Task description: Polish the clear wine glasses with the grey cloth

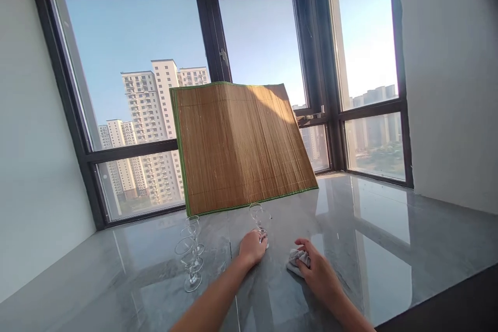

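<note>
My left hand (252,248) is closed around the base and stem of a small clear stemmed glass (260,219), which stands upright on the grey marble counter (389,249). To its right, my right hand (316,268) lies on a crumpled grey cloth (296,261) and presses it against the counter with the fingers curled over it. Three more clear stemmed glasses (190,255) stand in a close group to the left of my left forearm.
A bamboo mat (241,145) with green edging leans upright against the window frame behind the glasses. Large dark-framed windows (132,88) show high-rise buildings outside. White walls close the counter on the left and right. The counter's front edge runs at the lower right.
</note>
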The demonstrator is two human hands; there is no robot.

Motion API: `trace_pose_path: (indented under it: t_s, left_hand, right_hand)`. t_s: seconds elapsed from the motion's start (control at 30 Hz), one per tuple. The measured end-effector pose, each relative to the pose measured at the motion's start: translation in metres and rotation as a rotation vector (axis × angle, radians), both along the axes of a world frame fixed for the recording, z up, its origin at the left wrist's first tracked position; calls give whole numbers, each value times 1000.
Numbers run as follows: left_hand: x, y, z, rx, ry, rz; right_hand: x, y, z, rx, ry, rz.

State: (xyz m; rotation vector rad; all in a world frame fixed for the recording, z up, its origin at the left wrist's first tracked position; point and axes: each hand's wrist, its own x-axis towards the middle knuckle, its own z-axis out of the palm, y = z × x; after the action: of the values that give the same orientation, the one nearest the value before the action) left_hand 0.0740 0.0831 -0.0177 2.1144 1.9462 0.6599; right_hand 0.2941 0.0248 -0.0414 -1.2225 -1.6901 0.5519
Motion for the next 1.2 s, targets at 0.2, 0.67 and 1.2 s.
trace_pose_path:
  t_s: [0.2, 0.67, 1.2]
  left_hand:
    - [-37, -46, 3, 41, 87, 162]
    - [-71, -54, -1, 69, 152, 501]
    - [-77, -58, -8, 58, 164, 579]
  right_hand:
    - [0, 5, -7, 7, 2, 8]
    - [0, 8, -8, 6, 55, 19]
    - [1, 12, -15, 26, 40, 16]
